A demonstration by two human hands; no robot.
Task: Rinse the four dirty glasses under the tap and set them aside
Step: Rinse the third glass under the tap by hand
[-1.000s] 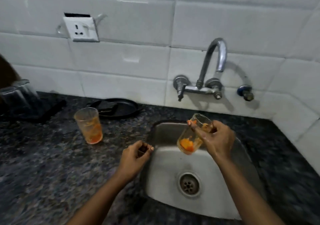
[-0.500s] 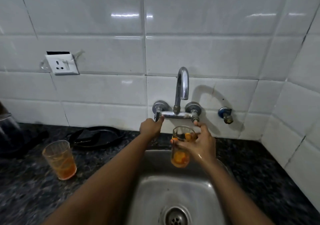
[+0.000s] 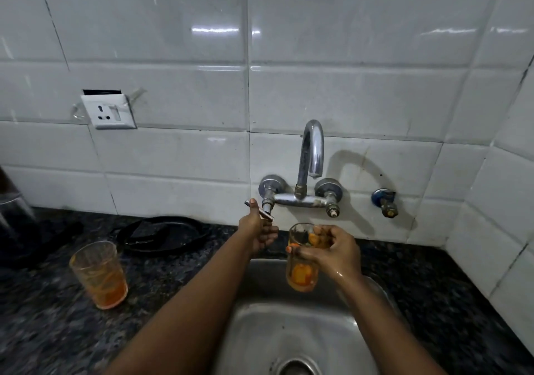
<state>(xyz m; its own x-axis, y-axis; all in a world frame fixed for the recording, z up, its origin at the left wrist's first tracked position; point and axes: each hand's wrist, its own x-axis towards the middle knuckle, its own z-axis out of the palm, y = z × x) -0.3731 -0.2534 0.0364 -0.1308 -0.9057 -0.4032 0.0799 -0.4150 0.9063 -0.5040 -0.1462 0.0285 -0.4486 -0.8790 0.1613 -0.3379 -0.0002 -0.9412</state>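
Observation:
My right hand (image 3: pixel 336 252) grips a glass with orange residue (image 3: pixel 302 273), upright over the steel sink (image 3: pixel 291 328), below the spout of the wall tap (image 3: pixel 312 155). No water shows at the spout. My left hand (image 3: pixel 258 230) holds the tap's left lever handle (image 3: pixel 265 214), thumb up along it. A second dirty glass with orange dregs (image 3: pixel 99 275) stands on the dark granite counter (image 3: pixel 57 331) to the left. Clear glasses (image 3: pixel 14 215) are partly visible at the far left edge.
A black pan (image 3: pixel 164 234) lies on the counter against the wall, behind the second glass. A wall socket (image 3: pixel 108 111) sits on the white tiles above it. A small blue valve (image 3: pixel 384 201) sticks out right of the tap. The sink drain (image 3: pixel 294 367) is at the bottom.
My left hand went from beside the sink up to the tap's left handle and turned it outward. My right hand brought the glass upright beneath the spout. The view tilted upward.

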